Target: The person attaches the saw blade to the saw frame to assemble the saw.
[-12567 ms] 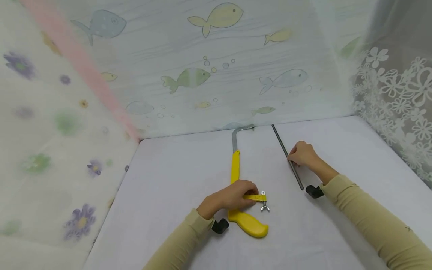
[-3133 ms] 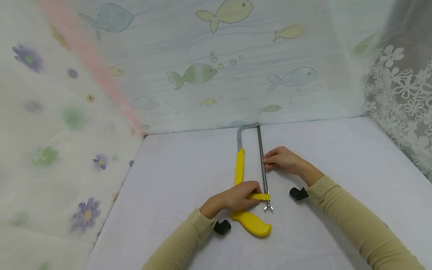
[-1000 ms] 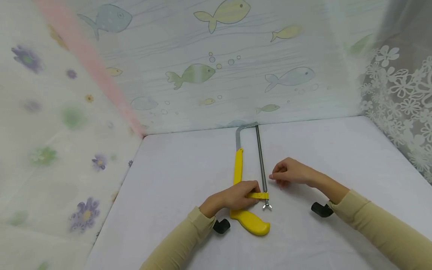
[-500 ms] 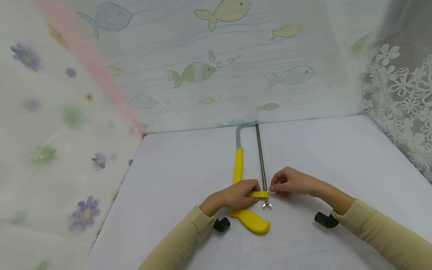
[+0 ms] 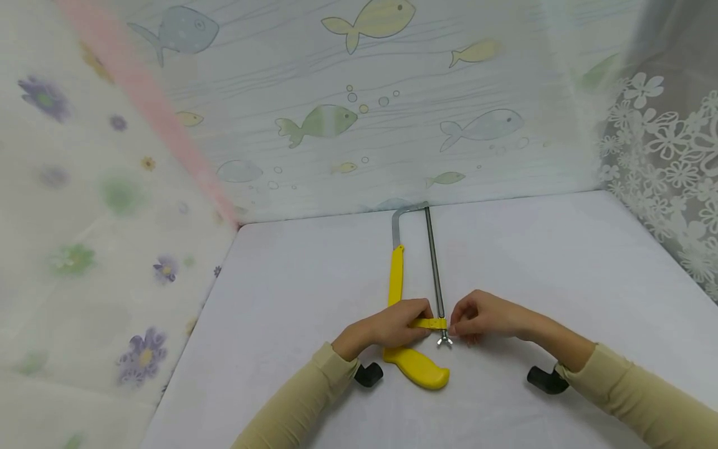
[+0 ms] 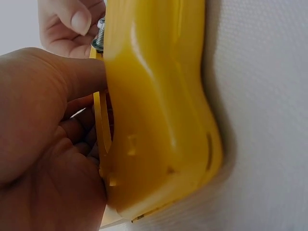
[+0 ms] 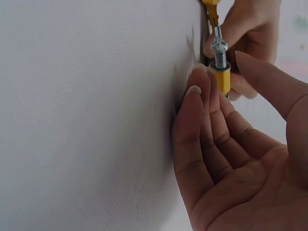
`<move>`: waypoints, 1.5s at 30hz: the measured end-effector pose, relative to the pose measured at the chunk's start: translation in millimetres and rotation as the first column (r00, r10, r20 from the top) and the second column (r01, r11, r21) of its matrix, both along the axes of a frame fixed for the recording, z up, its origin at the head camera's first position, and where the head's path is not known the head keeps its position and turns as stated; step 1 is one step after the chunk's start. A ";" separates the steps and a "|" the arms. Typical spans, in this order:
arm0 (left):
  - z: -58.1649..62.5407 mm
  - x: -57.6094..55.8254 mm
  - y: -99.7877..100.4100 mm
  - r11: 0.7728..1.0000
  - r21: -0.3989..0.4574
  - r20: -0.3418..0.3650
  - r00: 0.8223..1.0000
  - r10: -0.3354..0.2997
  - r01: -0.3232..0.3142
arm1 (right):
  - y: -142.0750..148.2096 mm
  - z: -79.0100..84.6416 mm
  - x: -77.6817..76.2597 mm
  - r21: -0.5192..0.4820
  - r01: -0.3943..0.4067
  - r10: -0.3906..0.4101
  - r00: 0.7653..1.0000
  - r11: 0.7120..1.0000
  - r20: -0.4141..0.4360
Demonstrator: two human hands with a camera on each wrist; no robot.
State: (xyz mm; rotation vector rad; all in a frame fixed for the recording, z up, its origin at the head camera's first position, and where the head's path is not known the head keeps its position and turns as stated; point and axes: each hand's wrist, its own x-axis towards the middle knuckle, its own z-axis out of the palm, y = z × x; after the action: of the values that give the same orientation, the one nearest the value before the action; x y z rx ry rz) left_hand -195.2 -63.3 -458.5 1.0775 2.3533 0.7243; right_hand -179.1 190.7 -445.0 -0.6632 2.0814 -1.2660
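A hacksaw with a yellow frame (image 5: 396,274) and yellow handle (image 5: 417,369) lies flat on the white table. Its dark grey blade (image 5: 434,262) spans from the silver front arm to the yellow arm near the handle, where a silver wing nut (image 5: 444,341) sticks out. My left hand (image 5: 392,323) grips the frame by that yellow arm; in the left wrist view the thumb and fingers close around the yellow part. Right beside the wing nut is my right hand (image 5: 488,317), its fingers loosely bent and the thumb apart from them, seen in the right wrist view with nothing between.
The table (image 5: 303,268) meets a fish-print cloth wall (image 5: 314,181) at the back, close to the saw's front end. A flowered cloth (image 5: 112,262) hangs at the left and a lace-patterned curtain (image 5: 667,143) at the right. Black wrist cameras (image 5: 545,380) sit under both sleeves.
The blade, earlier in my right hand apart from the saw, now lies across the frame. My right hand has released it and moved down toward the wing nut. The left hand stays put.
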 end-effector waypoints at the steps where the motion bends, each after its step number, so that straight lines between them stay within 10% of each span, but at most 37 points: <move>1: 0.1 0.0 0.0 1.000 0.003 0.001 1.000 0.000 0.000 | -0.6 0.1 1.3 0.004 -0.004 0.004 1.000 1.000 0.001; 45: -1.0 1.0 -0.1 1.000 -0.009 -0.027 1.000 -0.005 0.005 | -8.8 -0.8 13.1 0.018 -0.056 0.055 0.996 0.998 0.064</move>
State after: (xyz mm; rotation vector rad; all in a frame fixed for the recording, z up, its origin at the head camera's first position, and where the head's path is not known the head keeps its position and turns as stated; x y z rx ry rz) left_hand -194.2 -63.4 -459.5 1.0958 2.3737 0.7004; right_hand -166.1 181.9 -445.8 -0.6596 2.0081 -1.2181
